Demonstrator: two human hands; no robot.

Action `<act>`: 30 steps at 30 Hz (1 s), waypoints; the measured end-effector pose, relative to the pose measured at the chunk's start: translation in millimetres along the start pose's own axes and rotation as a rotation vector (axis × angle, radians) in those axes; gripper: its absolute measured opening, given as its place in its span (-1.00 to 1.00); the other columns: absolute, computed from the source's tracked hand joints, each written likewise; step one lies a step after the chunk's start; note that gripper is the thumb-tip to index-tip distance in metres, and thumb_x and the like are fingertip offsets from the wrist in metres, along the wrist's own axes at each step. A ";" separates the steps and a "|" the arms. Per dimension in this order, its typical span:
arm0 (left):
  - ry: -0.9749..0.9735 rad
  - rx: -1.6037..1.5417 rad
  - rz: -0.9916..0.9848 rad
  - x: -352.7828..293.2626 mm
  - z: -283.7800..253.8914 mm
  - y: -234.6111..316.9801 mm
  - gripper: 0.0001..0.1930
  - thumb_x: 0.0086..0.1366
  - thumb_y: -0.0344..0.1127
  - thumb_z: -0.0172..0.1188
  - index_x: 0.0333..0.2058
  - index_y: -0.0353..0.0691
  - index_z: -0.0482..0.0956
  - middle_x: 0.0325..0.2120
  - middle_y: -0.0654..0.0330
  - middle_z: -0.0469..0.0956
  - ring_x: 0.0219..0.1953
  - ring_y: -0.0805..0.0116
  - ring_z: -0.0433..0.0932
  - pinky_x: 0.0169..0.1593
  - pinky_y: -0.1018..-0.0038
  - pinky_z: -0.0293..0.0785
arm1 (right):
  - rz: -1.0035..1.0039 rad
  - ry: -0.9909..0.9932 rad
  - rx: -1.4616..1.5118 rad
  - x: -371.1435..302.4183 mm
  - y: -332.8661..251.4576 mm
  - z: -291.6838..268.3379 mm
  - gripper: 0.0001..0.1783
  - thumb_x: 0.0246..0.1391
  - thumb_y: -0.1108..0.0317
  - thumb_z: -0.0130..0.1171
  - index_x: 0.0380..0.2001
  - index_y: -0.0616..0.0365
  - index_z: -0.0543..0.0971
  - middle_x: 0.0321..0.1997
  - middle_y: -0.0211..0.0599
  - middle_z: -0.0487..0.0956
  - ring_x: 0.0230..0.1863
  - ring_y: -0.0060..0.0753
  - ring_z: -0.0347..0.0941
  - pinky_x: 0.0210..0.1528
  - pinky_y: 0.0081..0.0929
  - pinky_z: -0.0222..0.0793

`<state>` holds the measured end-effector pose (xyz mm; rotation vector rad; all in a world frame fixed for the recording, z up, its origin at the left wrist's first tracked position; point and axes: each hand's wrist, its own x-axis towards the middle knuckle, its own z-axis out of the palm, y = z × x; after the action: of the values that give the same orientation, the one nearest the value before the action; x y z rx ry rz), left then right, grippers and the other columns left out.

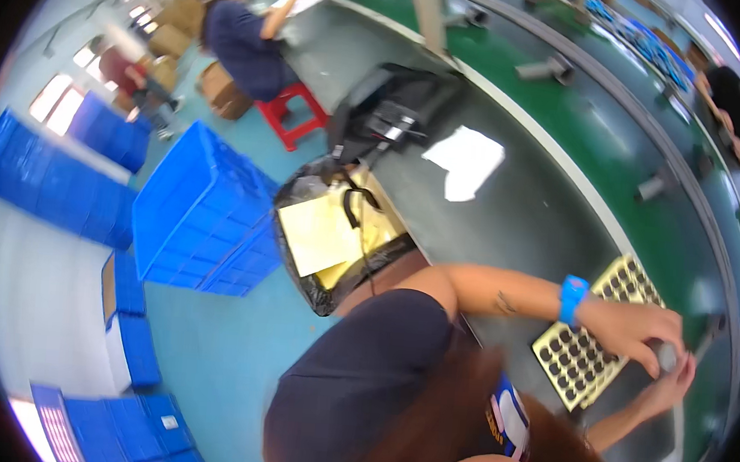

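Observation:
My left hand (631, 327), with a blue wristband (573, 301), reaches over a pale yellow sheet (579, 363) set with rows of round black pads. Its thumb and fingers close on a small grey rounded piece (666, 356). From below, my right hand (668, 392) meets the same piece, its fingers bent against it. The piece is partly covered by the fingers, so its exact kind cannot be made out. The padded sheet lies on the dark bench (516, 233) beneath and beside my left hand.
A green conveyor (595, 135) carrying grey pipe-like parts (549, 69) runs beyond the bench. On the bench lie a white paper (469, 161) and a black bag (396, 104). A black-lined bin (298, 282), blue crates (204, 211) and a red stool (294, 114) stand leftward. Other people work farther off.

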<state>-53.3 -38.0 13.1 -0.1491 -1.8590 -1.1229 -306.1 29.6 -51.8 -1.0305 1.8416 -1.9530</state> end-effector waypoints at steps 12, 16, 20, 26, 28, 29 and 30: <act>0.048 0.059 -0.236 -35.1 -8.0 -7.9 -0.64 -0.09 -0.62 0.26 -0.22 -0.29 0.59 -0.17 0.07 0.55 -0.08 0.22 0.52 0.03 0.39 0.42 | -0.112 -0.069 0.219 -96.9 -119.6 28.8 -0.66 0.01 0.62 0.14 -0.10 0.26 0.43 -0.25 -0.38 0.49 -0.23 -0.62 0.39 -0.18 -0.71 0.27; 0.020 0.195 -0.224 -38.3 -7.0 -1.7 -0.59 -0.10 -0.58 0.29 -0.17 -0.23 0.61 -0.05 0.10 0.46 -0.04 0.19 0.45 0.02 0.36 0.39 | -0.014 -0.178 0.288 -126.4 -132.0 37.6 -0.64 -0.05 0.70 0.17 -0.17 0.27 0.37 -0.34 -0.31 0.50 -0.19 -0.51 0.48 -0.14 -0.63 0.39; -0.045 0.492 -0.237 -33.0 -3.0 14.7 -0.54 -0.15 -0.61 0.28 -0.16 -0.20 0.62 -0.06 0.14 0.48 -0.16 0.30 0.48 -0.12 0.44 0.44 | 0.046 -0.204 0.325 -136.5 -128.1 41.7 -0.67 -0.03 0.68 0.17 -0.20 0.26 0.34 -0.32 -0.29 0.51 -0.11 -0.46 0.50 -0.15 -0.58 0.43; 0.076 0.155 -0.347 -42.8 1.4 15.8 -0.54 -0.06 -0.70 0.18 -0.12 -0.25 0.58 -0.14 0.07 0.57 -0.35 0.41 0.61 -0.31 0.55 0.58 | 0.071 -0.193 0.322 -142.8 -124.3 51.2 -0.70 -0.03 0.71 0.15 -0.25 0.26 0.34 -0.32 -0.30 0.48 -0.07 -0.42 0.50 -0.18 -0.59 0.46; 0.079 0.123 -0.374 -42.8 1.0 16.3 -0.54 -0.06 -0.70 0.19 -0.11 -0.25 0.58 -0.12 0.05 0.56 -0.36 0.40 0.62 -0.31 0.54 0.58 | 0.090 -0.184 0.314 -143.4 -125.8 51.7 -0.70 -0.03 0.72 0.14 -0.25 0.26 0.33 -0.31 -0.30 0.47 -0.06 -0.39 0.50 -0.17 -0.58 0.48; 0.074 0.088 -0.396 -43.9 -0.1 16.9 -0.54 -0.05 -0.69 0.21 -0.11 -0.25 0.57 -0.10 0.04 0.55 -0.37 0.39 0.62 -0.32 0.54 0.58 | 0.106 -0.167 0.307 -144.4 -126.6 52.2 -0.71 -0.03 0.72 0.14 -0.26 0.27 0.32 -0.31 -0.30 0.47 -0.05 -0.37 0.49 -0.15 -0.58 0.49; 0.078 0.088 -0.406 -44.6 -2.1 17.0 -0.54 -0.05 -0.69 0.21 -0.11 -0.25 0.57 -0.10 0.04 0.55 -0.37 0.39 0.62 -0.32 0.54 0.58 | 0.116 -0.171 0.307 -144.5 -126.7 52.0 -0.71 -0.03 0.72 0.14 -0.26 0.27 0.32 -0.31 -0.30 0.47 -0.05 -0.37 0.49 -0.15 -0.58 0.49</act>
<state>-18.1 -15.0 -9.6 0.3326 -1.9133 -1.2931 -135.0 101.2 20.6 -0.9388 1.4240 -1.9350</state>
